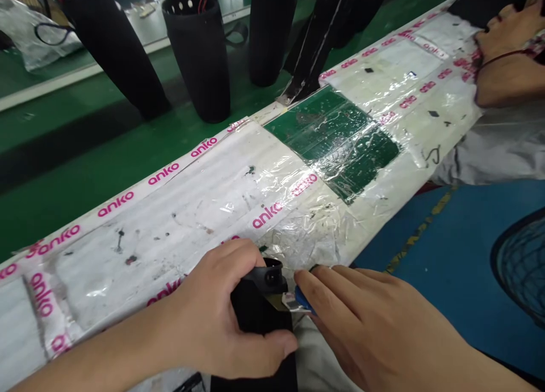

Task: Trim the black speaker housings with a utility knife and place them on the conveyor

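My left hand point(213, 312) is closed around a black fabric-covered part point(259, 318) with a round black plastic fitting point(270, 275) at its top, held at the near edge of the bench. My right hand point(357, 318) is closed in a pinch on a small blue-handled tool point(300, 304), its metal tip touching the black part just below the fitting. Both hands sit over the taped white work surface point(183, 222).
White "anko" tape and clear film cover the bench, with a green patch point(336, 139) in the middle. Several tall black cylinders point(200, 57) stand on the green belt behind. Another person's hands point(506, 57) rest at the far right. A blue floor and a fan grille point(523, 267) lie to the right.
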{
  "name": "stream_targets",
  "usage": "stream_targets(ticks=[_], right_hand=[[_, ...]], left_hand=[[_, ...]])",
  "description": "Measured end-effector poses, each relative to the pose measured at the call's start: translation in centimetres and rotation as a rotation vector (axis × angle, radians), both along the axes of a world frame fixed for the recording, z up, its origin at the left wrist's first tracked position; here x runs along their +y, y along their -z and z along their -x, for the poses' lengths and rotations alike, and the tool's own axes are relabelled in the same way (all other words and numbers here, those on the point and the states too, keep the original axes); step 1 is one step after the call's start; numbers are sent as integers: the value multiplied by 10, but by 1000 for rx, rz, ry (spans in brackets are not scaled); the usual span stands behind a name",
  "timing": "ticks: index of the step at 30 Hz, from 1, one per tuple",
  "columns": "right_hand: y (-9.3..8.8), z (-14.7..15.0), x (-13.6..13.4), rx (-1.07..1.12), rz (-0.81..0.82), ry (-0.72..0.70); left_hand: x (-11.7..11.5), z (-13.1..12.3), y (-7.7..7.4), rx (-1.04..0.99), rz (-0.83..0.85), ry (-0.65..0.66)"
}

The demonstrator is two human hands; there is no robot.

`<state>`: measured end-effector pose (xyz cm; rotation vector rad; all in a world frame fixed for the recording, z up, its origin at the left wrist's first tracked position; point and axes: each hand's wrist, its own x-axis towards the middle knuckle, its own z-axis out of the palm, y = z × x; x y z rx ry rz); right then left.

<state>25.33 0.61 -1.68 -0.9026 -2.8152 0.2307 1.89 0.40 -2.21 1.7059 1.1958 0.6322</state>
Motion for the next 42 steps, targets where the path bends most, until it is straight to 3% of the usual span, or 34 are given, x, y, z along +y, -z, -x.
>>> stream_targets(ticks=[6, 12, 17, 24, 33, 39, 42], right_hand=[[-2, 1, 1, -19, -4, -13], [-1, 10, -2, -76, -107, 73], [1, 13, 1, -68, -43, 91], [4, 7, 2, -79, 45, 67], [-19, 3, 15, -227, 174, 11], [6, 3, 17, -202, 264, 3], [5, -6, 14, -158, 249, -8]], left_hand=[[0, 0, -2, 3, 4, -2], [0, 1, 1, -27, 17, -2], [-1, 7, 3, -40, 70, 8], [-3, 6, 3, 5, 20, 24], [1, -7, 0, 73, -62, 5], [5, -6, -4, 65, -36, 56], [3, -6, -4, 76, -35, 65]])
